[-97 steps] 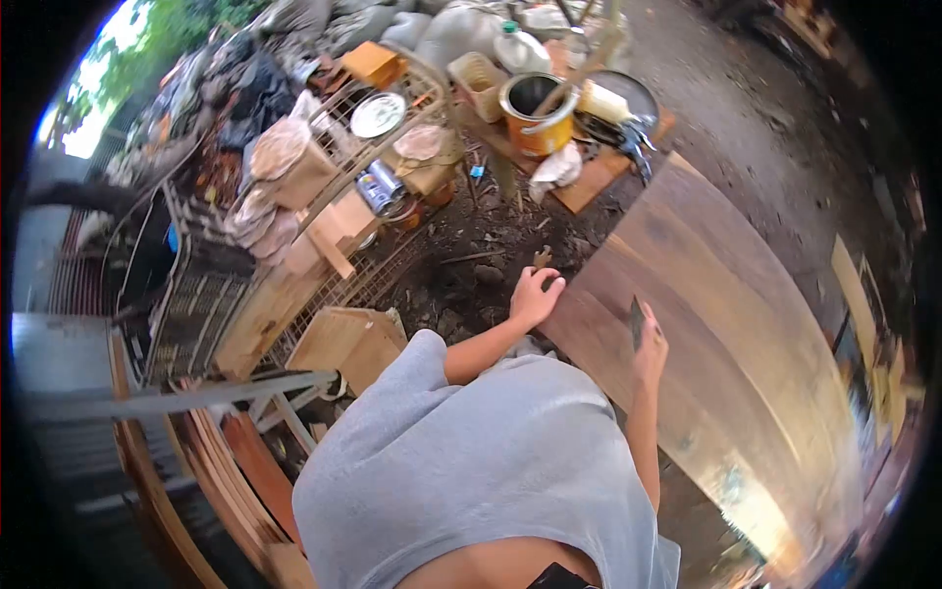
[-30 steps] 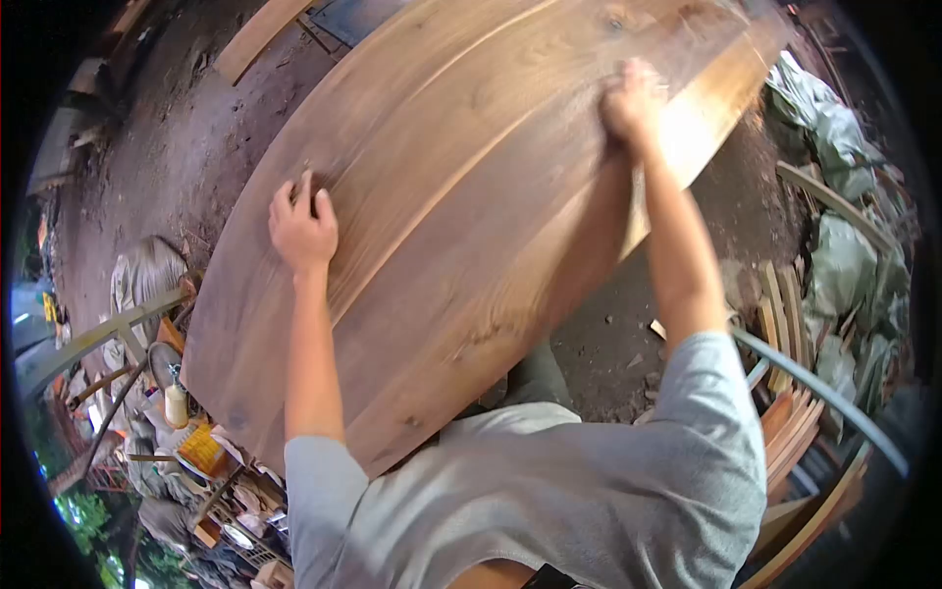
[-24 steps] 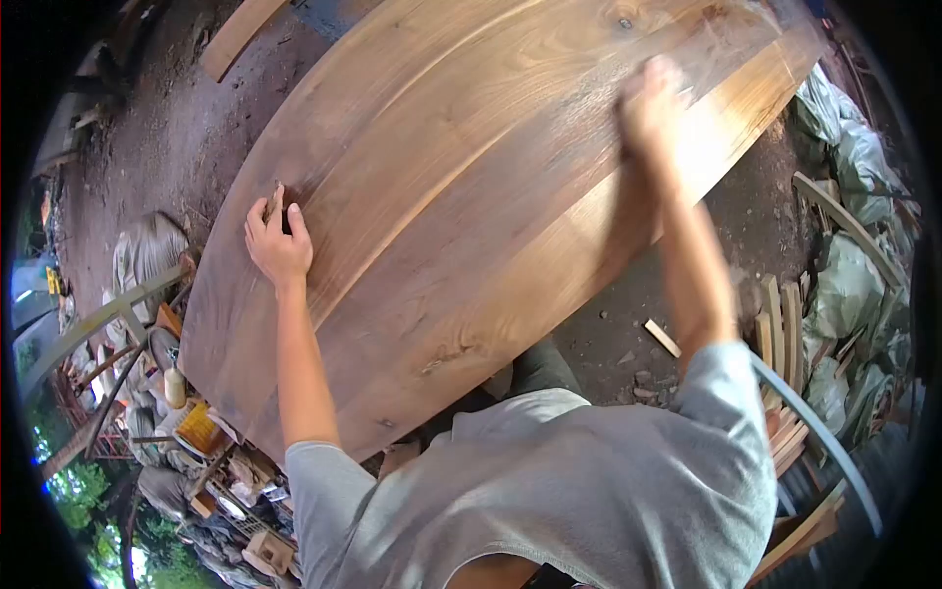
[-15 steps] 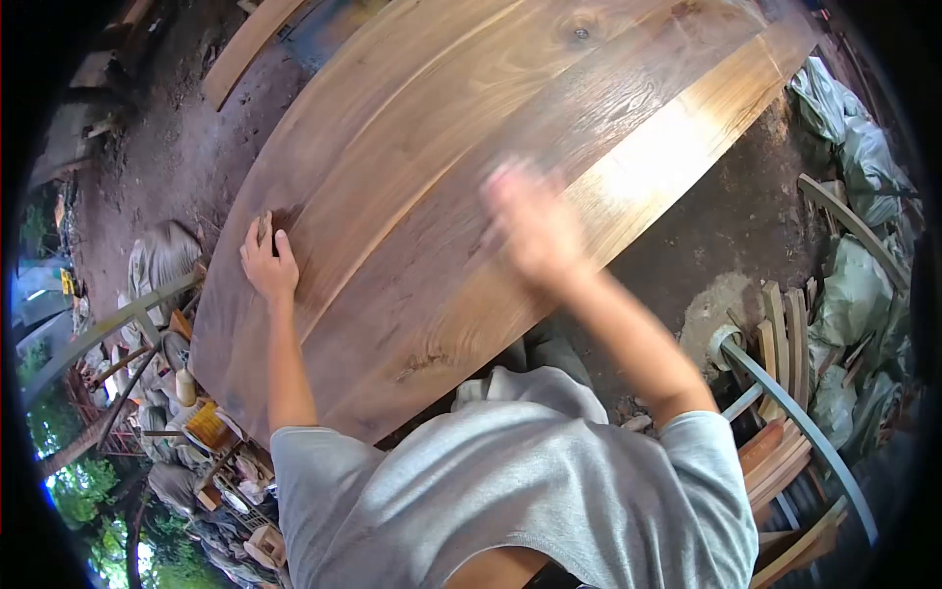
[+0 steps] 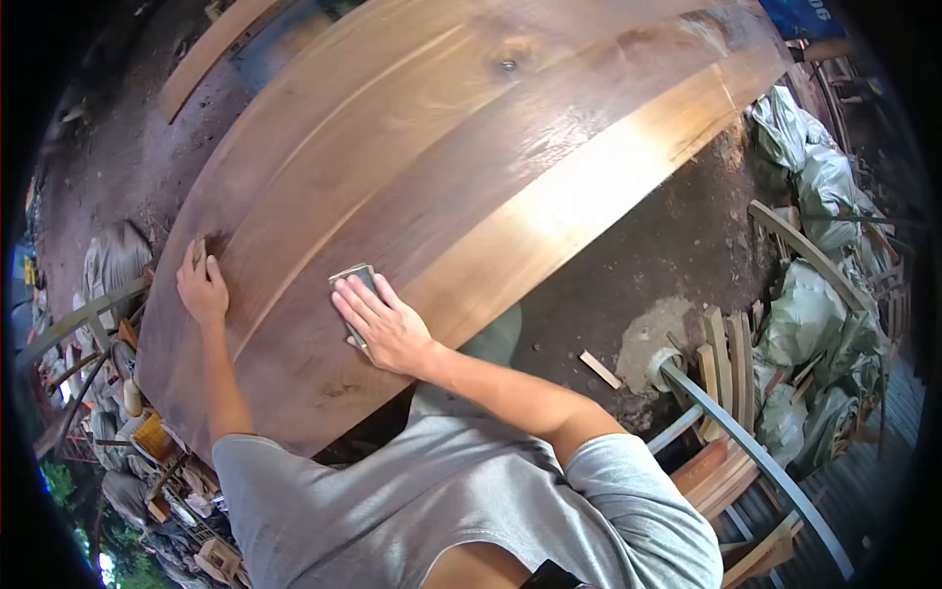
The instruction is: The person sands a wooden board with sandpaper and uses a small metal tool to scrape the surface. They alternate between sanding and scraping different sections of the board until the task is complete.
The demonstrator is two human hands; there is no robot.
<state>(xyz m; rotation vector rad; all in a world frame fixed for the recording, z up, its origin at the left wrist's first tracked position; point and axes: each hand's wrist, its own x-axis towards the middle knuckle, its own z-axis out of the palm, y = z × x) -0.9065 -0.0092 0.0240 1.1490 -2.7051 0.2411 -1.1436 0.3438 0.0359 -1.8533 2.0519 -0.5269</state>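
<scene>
A large brown plank tabletop [image 5: 432,177], with pale streaks and a dark knot, spreads before me. My right hand [image 5: 391,326] lies on a dark grey sanding block [image 5: 364,275], fingers stretched over it, pressing it to the wood near the tabletop's near edge. The block's pale rim shows past my fingertips, and the palm hides the rest. My left hand [image 5: 203,293] rests by the tabletop's left end. Between its thumb and fingers is a small brownish piece, too small to make out.
Wood offcuts [image 5: 726,363] and a curved metal frame [image 5: 760,456] stand at the right, near pale sacks [image 5: 824,191]. One small wood strip [image 5: 600,370] lies on the dirt floor [image 5: 589,314]. Clutter with a yellow basket [image 5: 154,437] fills the lower left. A curved board [image 5: 211,54] lies upper left.
My right hand, blurred before, has swept down and left across the tabletop, and the block under it now shows. The view has shifted right; my left hand stays at the tabletop's left end.
</scene>
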